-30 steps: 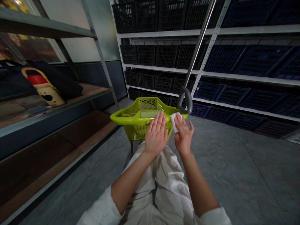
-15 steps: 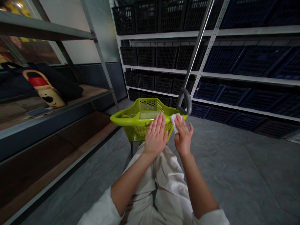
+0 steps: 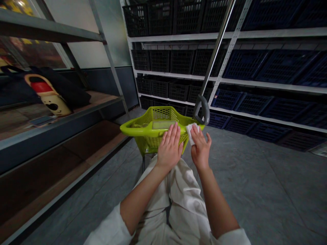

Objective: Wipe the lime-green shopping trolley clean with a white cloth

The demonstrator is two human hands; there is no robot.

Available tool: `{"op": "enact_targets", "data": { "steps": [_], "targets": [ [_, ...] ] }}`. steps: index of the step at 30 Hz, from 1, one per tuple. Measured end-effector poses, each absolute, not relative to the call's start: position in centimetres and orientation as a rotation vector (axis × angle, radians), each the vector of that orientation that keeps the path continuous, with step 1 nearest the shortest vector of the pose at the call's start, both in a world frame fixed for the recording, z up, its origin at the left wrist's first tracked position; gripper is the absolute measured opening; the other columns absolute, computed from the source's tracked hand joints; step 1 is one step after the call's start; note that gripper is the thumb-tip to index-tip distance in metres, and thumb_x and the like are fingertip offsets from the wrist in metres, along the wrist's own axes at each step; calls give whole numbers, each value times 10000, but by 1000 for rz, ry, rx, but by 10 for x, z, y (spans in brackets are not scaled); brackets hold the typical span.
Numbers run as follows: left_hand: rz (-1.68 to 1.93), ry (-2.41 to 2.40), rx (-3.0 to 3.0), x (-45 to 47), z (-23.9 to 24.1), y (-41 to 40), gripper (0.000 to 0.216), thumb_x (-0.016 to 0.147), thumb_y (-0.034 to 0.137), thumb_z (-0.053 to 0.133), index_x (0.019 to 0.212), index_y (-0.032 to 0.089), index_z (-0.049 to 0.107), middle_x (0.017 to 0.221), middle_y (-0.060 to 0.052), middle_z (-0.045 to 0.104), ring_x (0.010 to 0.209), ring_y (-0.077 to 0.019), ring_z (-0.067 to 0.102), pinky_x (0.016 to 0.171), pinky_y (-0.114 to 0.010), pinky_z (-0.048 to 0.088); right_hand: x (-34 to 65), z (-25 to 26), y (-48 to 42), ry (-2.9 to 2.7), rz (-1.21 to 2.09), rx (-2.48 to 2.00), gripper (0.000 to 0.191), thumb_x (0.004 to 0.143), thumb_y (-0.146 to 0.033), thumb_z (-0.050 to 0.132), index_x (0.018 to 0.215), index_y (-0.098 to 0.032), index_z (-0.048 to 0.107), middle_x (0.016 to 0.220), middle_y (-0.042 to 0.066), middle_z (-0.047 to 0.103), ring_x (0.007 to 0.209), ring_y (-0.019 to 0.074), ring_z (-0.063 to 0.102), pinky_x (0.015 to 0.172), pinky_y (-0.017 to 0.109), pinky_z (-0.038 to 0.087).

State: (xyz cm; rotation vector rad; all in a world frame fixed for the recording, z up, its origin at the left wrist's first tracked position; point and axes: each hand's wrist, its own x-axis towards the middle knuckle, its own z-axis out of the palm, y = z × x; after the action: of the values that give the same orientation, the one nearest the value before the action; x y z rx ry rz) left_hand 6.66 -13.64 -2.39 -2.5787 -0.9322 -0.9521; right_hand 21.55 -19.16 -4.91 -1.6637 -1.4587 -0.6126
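Observation:
In front of my knees stands a lime-green plastic shopping cart [image 3: 138,131] with a perforated basket. My left hand [image 3: 170,148] lies flat, fingers stretched out, on the near rim of the cart beside a clear label panel [image 3: 163,125]. My right hand [image 3: 200,146] presses a folded white wipe [image 3: 192,134] against the right end of that rim, with its fingers over the cloth. Close beyond my right hand, a grey loop handle [image 3: 201,110] sits at the cart's right corner, at the foot of a metal pole [image 3: 217,47].
White metal racks [image 3: 176,73] at the back hold several black crates [image 3: 181,63] and blue crates [image 3: 283,66]. On the left shelf [image 3: 102,100] are a bottle with a red band [image 3: 53,102], a phone [image 3: 42,120] and a dark bag [image 3: 74,92]. Grey floor [image 3: 255,177] lies to the right.

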Motion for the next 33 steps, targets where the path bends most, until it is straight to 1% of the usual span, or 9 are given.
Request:
{"op": "enact_targets", "data": {
  "steps": [5, 9, 12, 16, 19, 24, 26, 30, 33],
  "targets": [
    [-952, -941, -2584, 69, -24, -137, 651, 1018, 349, 328, 1577, 57, 169, 1664, -106, 170, 1552, -236, 114, 1252, -431, 209, 217, -55, -186, -1239, -629, -1714, 822, 729, -9, 335, 1497, -288, 424, 1515, 67, 511, 1456, 207, 405, 1172, 528, 262],
    [-940, -947, -2592, 69, -24, -137, 657, 1003, 314, 351, 1578, 57, 166, 1670, -100, 152, 1553, -238, 101, 1257, -432, 189, 194, -47, -185, -1515, -607, -1670, 788, 778, -28, 358, 1527, -272, 368, 1545, 61, 474, 1486, 186, 349, 1196, 495, 226],
    [-938, -948, -2594, 68, -24, -137, 657, 1001, 310, 350, 1579, 59, 162, 1669, -100, 154, 1553, -239, 101, 1256, -433, 191, 196, -44, -189, -1609, -584, -1648, 774, 794, -36, 360, 1528, -281, 361, 1553, 55, 462, 1488, 181, 345, 1203, 501, 206],
    [-952, -937, -2594, 68, -24, -137, 651, 1018, 348, 327, 1580, 65, 161, 1665, -101, 172, 1553, -230, 107, 1253, -427, 206, 219, -51, -190, -1360, -600, -1687, 808, 734, -10, 343, 1488, -287, 436, 1517, 55, 511, 1462, 200, 394, 1187, 529, 233],
    [-960, -938, -2592, 70, -25, -137, 655, 1018, 352, 331, 1580, 62, 160, 1665, -104, 170, 1553, -235, 103, 1252, -430, 206, 220, -53, -186, -1204, -626, -1727, 791, 728, -8, 336, 1463, -268, 475, 1504, 71, 523, 1452, 215, 412, 1171, 532, 262],
    [-947, -949, -2589, 70, -25, -137, 658, 1004, 317, 354, 1579, 59, 164, 1669, -102, 157, 1553, -235, 109, 1252, -427, 198, 197, -43, -186, -1548, -611, -1658, 783, 773, -30, 370, 1523, -257, 375, 1547, 69, 469, 1486, 191, 349, 1195, 490, 234],
    [-944, -948, -2586, 69, -24, -137, 649, 1006, 318, 351, 1576, 60, 182, 1669, -97, 157, 1552, -233, 117, 1254, -421, 192, 199, -42, -189, -1628, -586, -1638, 781, 780, -34, 371, 1526, -263, 368, 1555, 62, 458, 1492, 187, 336, 1198, 487, 226],
    [-947, -935, -2578, 69, -24, -137, 637, 1020, 349, 330, 1570, 53, 204, 1665, -101, 175, 1550, -232, 127, 1252, -416, 200, 219, -46, -192, -1409, -607, -1715, 806, 740, -14, 344, 1493, -289, 426, 1525, 45, 501, 1464, 192, 391, 1193, 515, 219],
    [-948, -937, -2579, 70, -24, -137, 640, 1020, 350, 332, 1570, 49, 200, 1665, -107, 170, 1551, -238, 124, 1251, -421, 201, 220, -48, -189, -1245, -625, -1760, 780, 748, -20, 340, 1472, -287, 457, 1510, 56, 518, 1452, 208, 412, 1184, 544, 217]
  ]
}}
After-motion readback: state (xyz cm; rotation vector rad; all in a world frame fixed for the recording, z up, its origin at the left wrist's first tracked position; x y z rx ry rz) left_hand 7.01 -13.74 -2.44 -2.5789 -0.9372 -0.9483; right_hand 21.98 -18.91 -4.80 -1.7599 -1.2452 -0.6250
